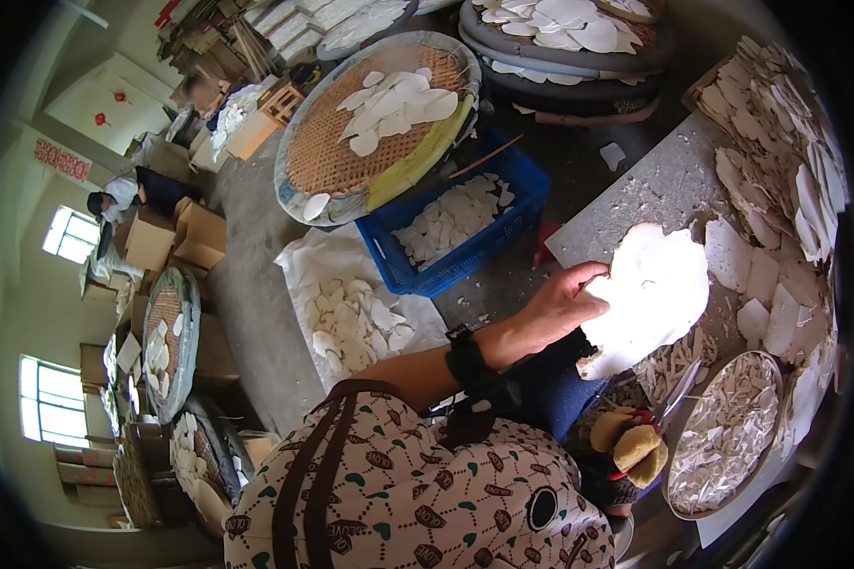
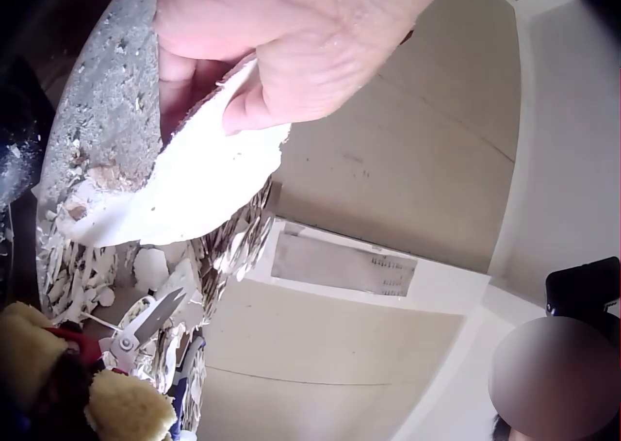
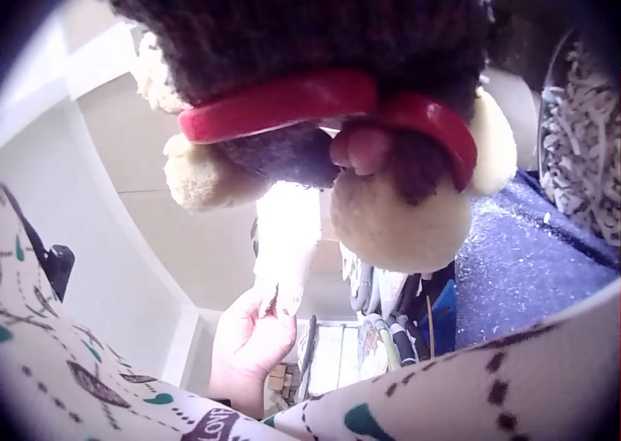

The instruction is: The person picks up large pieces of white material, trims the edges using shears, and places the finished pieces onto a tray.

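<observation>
My bare left hand [image 1: 565, 308] pinches a broad, thin white slice [image 1: 650, 294] with a ragged brownish rim between thumb and fingers. In the left wrist view the left hand [image 2: 281, 48] grips the slice [image 2: 209, 184] by its upper edge, its face brightly lit. My right hand [image 3: 388, 169] wears a dark knitted glove with yellow foam padding on its fingers. It holds scissors by their red handles [image 3: 281, 101]; in the left wrist view the scissors' blades [image 2: 155, 320] stand parted below the slice, apart from it.
A grey board [image 1: 626, 204] bears scraps and stacked slices [image 1: 778, 123]. A round tray [image 1: 726, 436] of trimmings stands at lower right. A blue crate [image 1: 455, 266] of white pieces, a white sack [image 1: 327, 266] and a woven tray [image 1: 313, 142] lie ahead. Another person [image 1: 123, 194] is at far left.
</observation>
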